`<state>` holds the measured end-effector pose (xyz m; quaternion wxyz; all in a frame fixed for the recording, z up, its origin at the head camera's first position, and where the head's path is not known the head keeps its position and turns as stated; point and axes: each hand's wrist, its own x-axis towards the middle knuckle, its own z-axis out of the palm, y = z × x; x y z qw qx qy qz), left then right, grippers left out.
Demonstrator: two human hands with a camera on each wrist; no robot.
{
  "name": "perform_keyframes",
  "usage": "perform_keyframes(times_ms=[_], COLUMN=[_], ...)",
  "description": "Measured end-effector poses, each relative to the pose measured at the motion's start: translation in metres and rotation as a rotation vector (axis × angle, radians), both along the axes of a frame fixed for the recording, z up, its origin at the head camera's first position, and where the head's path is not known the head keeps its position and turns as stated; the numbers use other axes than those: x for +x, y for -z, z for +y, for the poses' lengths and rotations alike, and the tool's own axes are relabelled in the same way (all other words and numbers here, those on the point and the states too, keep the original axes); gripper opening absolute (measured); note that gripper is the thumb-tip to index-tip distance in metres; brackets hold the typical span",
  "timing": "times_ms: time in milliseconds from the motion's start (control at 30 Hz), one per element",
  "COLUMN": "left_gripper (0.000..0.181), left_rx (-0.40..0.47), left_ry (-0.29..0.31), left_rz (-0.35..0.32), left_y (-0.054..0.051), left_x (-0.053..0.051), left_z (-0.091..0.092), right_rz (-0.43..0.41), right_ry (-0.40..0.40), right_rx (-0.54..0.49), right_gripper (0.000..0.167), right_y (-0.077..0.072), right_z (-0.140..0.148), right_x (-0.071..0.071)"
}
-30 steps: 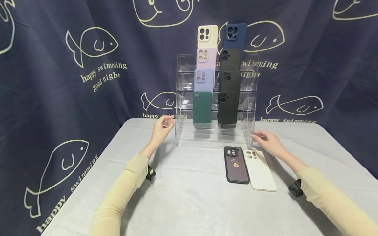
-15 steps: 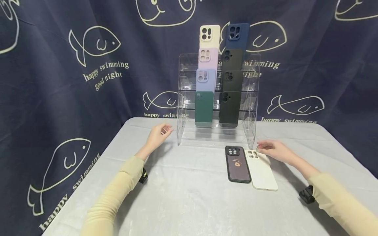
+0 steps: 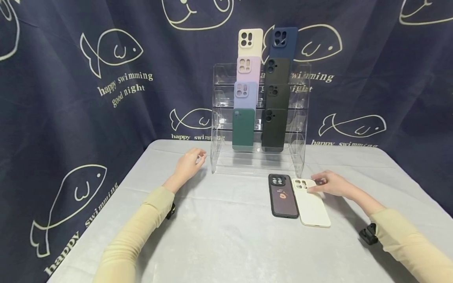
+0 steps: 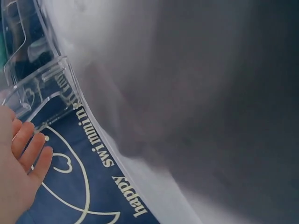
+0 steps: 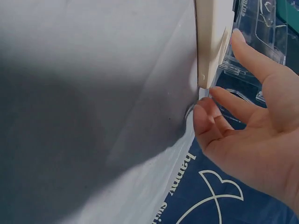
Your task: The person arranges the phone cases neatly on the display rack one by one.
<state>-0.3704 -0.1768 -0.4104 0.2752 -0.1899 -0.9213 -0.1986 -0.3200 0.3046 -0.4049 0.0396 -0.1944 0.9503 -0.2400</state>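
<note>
A clear acrylic display rack (image 3: 226, 159) stands at the back of the table, with phone cases in two columns on its tiers. On the table before it lie a dark phone case with a small print (image 3: 284, 202) and a white phone case (image 3: 314, 208), side by side. My right hand (image 3: 334, 184) is at the white case's upper right corner, thumb over its face, fingers by the edge; in the right wrist view thumb and fingers (image 5: 229, 100) are spread apart around that corner. My left hand (image 3: 187, 165) hovers or rests left of the rack, fingers loosely bent, holding nothing.
The left column holds cream (image 3: 252, 49), pink (image 3: 250, 72), light blue (image 3: 245, 98) and green (image 3: 243, 129) cases. In the right column are a navy case (image 3: 288, 43) and black cases (image 3: 274, 133). A dark fish-print curtain (image 3: 116, 118) hangs behind the pale tablecloth (image 3: 226, 236).
My right hand has left the rack's right side and come down to the white case, thumb now over it. The left hand has drawn back slightly from the rack's left side.
</note>
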Motion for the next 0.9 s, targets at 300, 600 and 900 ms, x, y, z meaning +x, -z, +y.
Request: perform_keyframes(times_ms=[300, 600, 900], left_gripper=[0.037, 0.044, 0.041], left_rx=[0.326, 0.427, 0.423], left_ry=[0.142, 0.203, 0.202], left_rz=[-0.224, -0.347, -0.327], left_y=[0.003, 0.005, 0.007], left_x=[-0.003, -0.002, -0.001], left_z=[0.006, 0.012, 0.015], right_rz=[-0.091, -0.140, -0.110], right_ry=[0.056, 0.075, 0.108], right_rx=[0.059, -0.066, -0.216], right_gripper=[0.080, 0.067, 0.064], right_y=[0.003, 0.002, -0.004], right_z=[-0.003, 0.006, 0.018], right_x=[0.006, 0.007, 0.011])
